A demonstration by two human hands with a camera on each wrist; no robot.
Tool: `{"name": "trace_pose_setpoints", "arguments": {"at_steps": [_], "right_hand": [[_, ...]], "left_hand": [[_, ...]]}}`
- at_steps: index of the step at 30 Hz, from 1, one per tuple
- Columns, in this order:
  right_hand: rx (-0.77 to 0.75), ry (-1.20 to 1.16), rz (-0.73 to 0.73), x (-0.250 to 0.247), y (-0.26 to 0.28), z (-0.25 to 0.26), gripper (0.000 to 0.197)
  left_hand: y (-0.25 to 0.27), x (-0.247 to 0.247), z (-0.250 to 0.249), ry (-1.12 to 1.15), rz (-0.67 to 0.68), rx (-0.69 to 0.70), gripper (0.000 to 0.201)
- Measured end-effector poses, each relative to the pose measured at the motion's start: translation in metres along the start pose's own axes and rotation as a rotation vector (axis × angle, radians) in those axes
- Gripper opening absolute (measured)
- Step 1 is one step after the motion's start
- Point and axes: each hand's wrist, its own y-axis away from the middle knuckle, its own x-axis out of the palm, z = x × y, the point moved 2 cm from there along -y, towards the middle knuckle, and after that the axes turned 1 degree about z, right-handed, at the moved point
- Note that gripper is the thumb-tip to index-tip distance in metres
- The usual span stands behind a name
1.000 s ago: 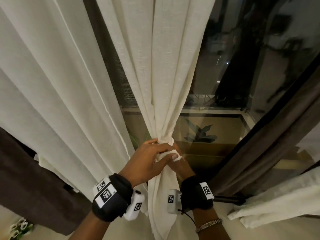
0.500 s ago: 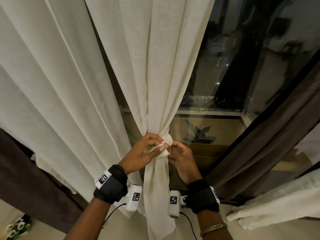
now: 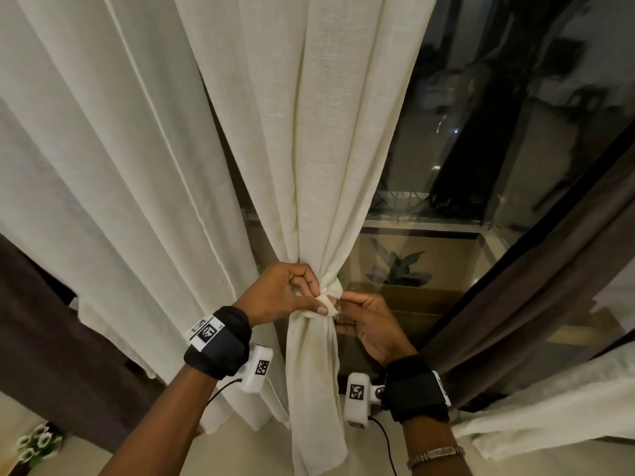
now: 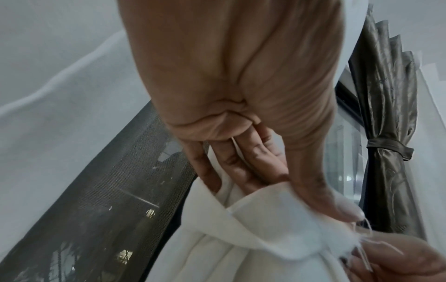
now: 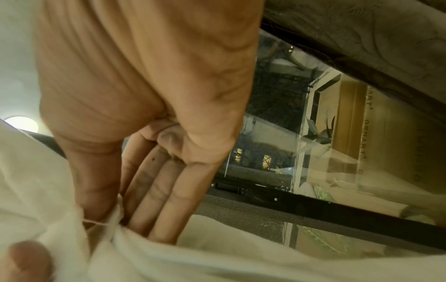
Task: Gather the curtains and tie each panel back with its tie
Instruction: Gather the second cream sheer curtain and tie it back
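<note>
The left hand [image 3: 281, 293] holds the end of the cream tie [image 3: 324, 304]: its thumb and curled fingers pinch the band at the front of the gathered curtain panel [image 3: 319, 187]. The right hand [image 3: 371, 324] meets it from the other side and pinches the frayed tip of the same tie between thumb and fingers; in the right wrist view loose threads [image 5: 101, 222] hang at this spot. The tie goes around the panel at its narrow waist, and the cloth falls straight below it. To the left hangs a second cream curtain [image 3: 103, 166], not gathered. Behind the panel is the dark window glass [image 3: 498, 115]. A brown curtain [image 3: 549, 269] runs diagonally at the right side.
</note>
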Motion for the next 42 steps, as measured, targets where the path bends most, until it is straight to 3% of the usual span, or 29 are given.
{"name": "trace_pose_setpoints", "arguments": {"at_steps": [5, 12, 18, 20, 23, 25, 27, 29, 31, 33, 35, 37, 39, 42], "right_hand": [[0.003, 0.118, -0.004, 0.003, 0.0, 0.007, 0.02], [0.11, 0.207, 0.079, 0.003, 0.003, 0.028, 0.027], [-0.012, 0.336, 0.028, 0.0, 0.011, 0.028, 0.023], [-0.044, 0.346, 0.003, -0.002, 0.011, 0.025, 0.024], [-0.053, 0.379, -0.05, -0.004, 0.014, 0.028, 0.024], [-0.019, 0.526, -0.034, -0.004, 0.017, 0.037, 0.027], [0.025, 0.781, -0.046, -0.003, 0.016, 0.054, 0.048], [-0.026, 0.869, -0.177, -0.001, 0.013, 0.079, 0.079], [-0.221, 0.622, -0.274, 0.008, 0.009, 0.109, 0.083], [-0.399, 0.428, -0.277, 0.023, 0.008, 0.132, 0.059], [-0.56, 0.381, -0.31, 0.031, 0.01, 0.153, 0.027], [-0.669, 0.326, -0.408, 0.02, 0.013, 0.166, 0.022], [-0.745, 0.259, -0.64, -0.005, 0.016, 0.174, 0.027], [-0.798, 0.124, -1.077, -0.04, 0.022, 0.171, 0.039]], "left_hand": [[-0.001, -0.002, -0.008, -0.106, -0.014, -0.029, 0.036], [0.0, 0.005, -0.009, -0.278, -0.218, -0.042, 0.041], [0.004, 0.004, -0.015, -0.137, -0.009, -0.031, 0.017], [0.009, 0.004, -0.016, -0.115, -0.013, 0.009, 0.011], [0.016, -0.002, -0.019, -0.069, -0.239, 0.087, 0.02], [0.02, -0.01, -0.024, 0.005, -0.529, 0.122, 0.031], [0.024, -0.02, -0.034, 0.082, -0.815, 0.128, 0.037], [0.022, -0.029, -0.045, 0.145, -0.928, 0.111, 0.046], [0.014, -0.036, -0.051, 0.182, -0.858, 0.12, 0.054], [0.01, -0.041, -0.058, 0.173, -0.818, 0.171, 0.049], [0.012, -0.047, -0.071, 0.165, -0.891, 0.25, 0.029], [0.018, -0.056, -0.078, 0.195, -1.009, 0.291, 0.027], [0.022, -0.064, -0.074, 0.272, -1.061, 0.284, 0.037], [0.022, -0.056, -0.074, 0.262, -0.967, 0.199, 0.041]]}}
